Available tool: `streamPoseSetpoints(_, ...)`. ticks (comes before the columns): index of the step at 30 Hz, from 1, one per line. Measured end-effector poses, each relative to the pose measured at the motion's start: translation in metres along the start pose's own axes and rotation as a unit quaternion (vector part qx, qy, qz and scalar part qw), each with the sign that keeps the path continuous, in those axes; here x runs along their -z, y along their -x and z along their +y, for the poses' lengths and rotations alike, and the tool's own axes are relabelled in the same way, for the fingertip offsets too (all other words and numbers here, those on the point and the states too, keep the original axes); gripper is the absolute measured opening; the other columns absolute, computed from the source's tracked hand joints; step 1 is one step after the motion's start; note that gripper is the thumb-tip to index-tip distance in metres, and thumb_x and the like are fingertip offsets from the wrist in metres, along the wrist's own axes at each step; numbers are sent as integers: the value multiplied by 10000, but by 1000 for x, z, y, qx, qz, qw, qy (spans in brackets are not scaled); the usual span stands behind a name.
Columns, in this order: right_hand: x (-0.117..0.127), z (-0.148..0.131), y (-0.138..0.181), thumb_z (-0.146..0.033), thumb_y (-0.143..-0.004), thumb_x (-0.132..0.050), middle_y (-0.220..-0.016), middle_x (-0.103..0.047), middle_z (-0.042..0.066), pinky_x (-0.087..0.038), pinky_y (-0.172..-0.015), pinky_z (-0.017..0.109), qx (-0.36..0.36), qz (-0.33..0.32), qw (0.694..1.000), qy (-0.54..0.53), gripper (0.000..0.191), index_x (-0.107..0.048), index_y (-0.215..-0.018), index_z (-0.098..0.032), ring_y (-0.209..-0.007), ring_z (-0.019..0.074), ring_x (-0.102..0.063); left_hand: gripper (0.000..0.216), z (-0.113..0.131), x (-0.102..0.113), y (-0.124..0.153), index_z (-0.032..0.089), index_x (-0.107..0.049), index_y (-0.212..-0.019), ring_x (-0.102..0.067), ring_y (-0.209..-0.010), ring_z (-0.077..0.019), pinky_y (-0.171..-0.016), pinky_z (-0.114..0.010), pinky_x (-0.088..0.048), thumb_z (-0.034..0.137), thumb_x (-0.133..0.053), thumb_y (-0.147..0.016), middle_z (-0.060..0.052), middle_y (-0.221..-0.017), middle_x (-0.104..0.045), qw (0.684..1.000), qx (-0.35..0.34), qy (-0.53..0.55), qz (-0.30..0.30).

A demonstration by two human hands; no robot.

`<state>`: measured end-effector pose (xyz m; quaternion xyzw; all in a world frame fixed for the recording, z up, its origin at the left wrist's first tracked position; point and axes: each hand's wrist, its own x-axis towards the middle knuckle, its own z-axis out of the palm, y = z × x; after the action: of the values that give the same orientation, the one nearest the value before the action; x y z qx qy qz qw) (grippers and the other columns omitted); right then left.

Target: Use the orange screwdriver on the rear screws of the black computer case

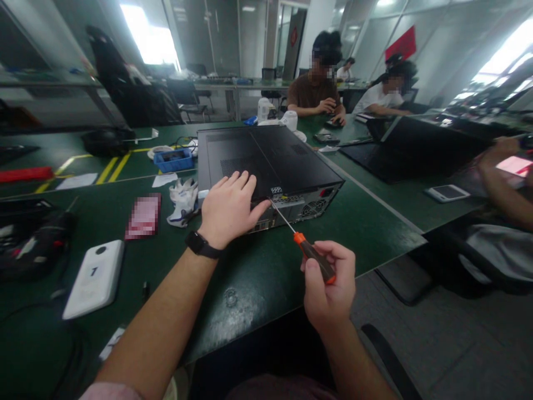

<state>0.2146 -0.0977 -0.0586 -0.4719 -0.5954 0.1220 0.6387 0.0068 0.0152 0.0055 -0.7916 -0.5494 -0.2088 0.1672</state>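
The scene is filled by a green table, marked in yellow tape at the far left. At its far side two people are seated, one dressed in a brown top, one in a white top. A black computer case is laid flat near the table's middle, its panel with ports and a fan grille turned toward the near edge. To its right an open laptop is set down.

Left of the case, a white slab with a dark mark is placed near the table's left side; a blue tray and white gloves are seen closer to the case, the gloves just beside it.

The left hand is spread flat on the case's top by the near edge, palm down, with nothing grasped; a black watch is worn at its wrist. By the right hand, fingers curled closed, a screwdriver is gripped at its orange-and-dark handle. The thin shaft is pointed at the case's upper near edge, close to the left thumb; whether a screw is met by the tip cannot be told.
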Motion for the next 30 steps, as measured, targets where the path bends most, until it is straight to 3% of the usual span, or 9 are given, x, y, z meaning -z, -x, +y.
streamPoseSetpoints(3, 0, 0, 1, -193, -972, -684, -863, -709, -23, -557, -526, 234, 14, -1, 1000, 16, 263, -658, -1230, -236, -570, 115, -670, 599, 0, 0, 0, 76, -677, -1486, -636, -1496, -416, -1240, -544, -505, 525, -581, -1102, -232, -1600, -679, 1000, 0, -1, 2)
streamPoseSetpoints(8, -3, 0, 0, -243, -1009, -702, -806, -751, -14, -590, -553, 254, 4, 27, 998, 53, 148, -702, -1156, -227, -572, 136, -717, 592, 0, 0, 1, 90, -679, -1484, -637, -1500, -399, -1247, -523, -499, 533, -573, -1106, -222, -1593, -686, 1000, 2, -1, 4)
streamPoseSetpoints(13, -2, 3, 0, -279, -1077, -651, -748, -755, -23, -573, -516, 234, -36, 20, 999, 3, 123, -697, -1172, -216, -529, 130, -703, 594, 1, 1, 0, 79, -682, -1480, -638, -1495, -405, -1238, -526, -504, 527, -579, -1104, -232, -1595, -681, 1000, 2, -2, 0)
streamPoseSetpoints(20, 1, 2, 3, -207, -983, -695, -976, -769, 33, -623, -613, 284, 8, 2, 1000, 10, 275, -675, -1257, -227, -669, 148, -733, 580, 0, 1, 0, 107, -681, -1490, -639, -1493, -405, -1239, -549, -511, 527, -567, -1107, -225, -1610, -672, 1000, -1, -5, 1)
streamPoseSetpoints(25, 1, 2, 3, -243, -1048, -653, -838, -760, -2, -593, -571, 256, 0, 7, 999, 46, 174, -702, -1213, -225, -592, 135, -713, 580, 0, 1, 1, 104, -680, -1490, -642, -1489, -404, -1239, -541, -508, 525, -568, -1107, -221, -1596, -684, 1000, 1, -2, 2)
streamPoseSetpoints(30, 0, 3, 4, -297, -1111, -593, -766, -751, -20, -578, -520, 230, -43, -2, 999, 12, 160, -697, -1205, -217, -545, 128, -701, 587, 1, 3, 0, 84, -682, -1481, -641, -1486, -412, -1233, -540, -510, 522, -575, -1105, -227, -1594, -682, 1000, 2, -1, -3)
